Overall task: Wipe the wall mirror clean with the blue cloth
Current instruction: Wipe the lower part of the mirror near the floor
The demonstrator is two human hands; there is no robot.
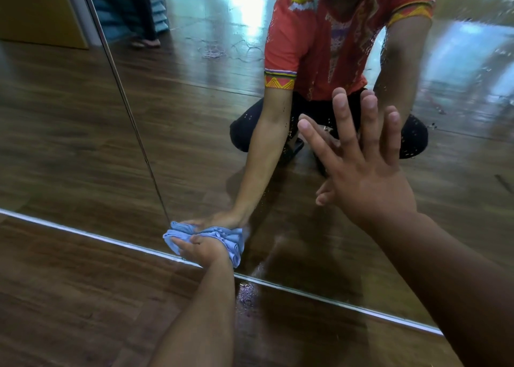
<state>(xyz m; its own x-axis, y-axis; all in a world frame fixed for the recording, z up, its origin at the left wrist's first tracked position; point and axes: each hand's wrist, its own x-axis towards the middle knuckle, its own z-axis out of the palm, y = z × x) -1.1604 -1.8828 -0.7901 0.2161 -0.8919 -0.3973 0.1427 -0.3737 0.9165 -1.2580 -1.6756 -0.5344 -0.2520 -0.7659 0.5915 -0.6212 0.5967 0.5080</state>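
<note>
The left hand (201,249) is laid over the blue cloth (233,241), its fingers stretched out rather than curled, and the bunched cloth is pressed by it against the glass. The cloth is found at the very foot of the wall mirror (194,122), just above the bottom frame strip (83,231) and just beside the vertical seam (133,116) where two panes meet. The right hand (367,177) is spread wide and flat on the glass, well apart from the cloth and higher up; nothing is held in it, and it appears to be used as a brace.

Fine droplets (434,110) are seen scattered over the right part of the pane, so much of the wiping is judged not yet done. A glittering wet patch (246,294) is seen on the wooden floor (69,297) just below the frame.

For the stroke in hand, the cloth would best be flattened so that more of it meets the glass, and even pressure kept through the palm. The corner by the seam and frame should be worked along their lines, since moisture may be trapped there. Overlapping passes towards the droplets are advised. Prints may be left by the bracing palm, so that spot should be wiped last.
</note>
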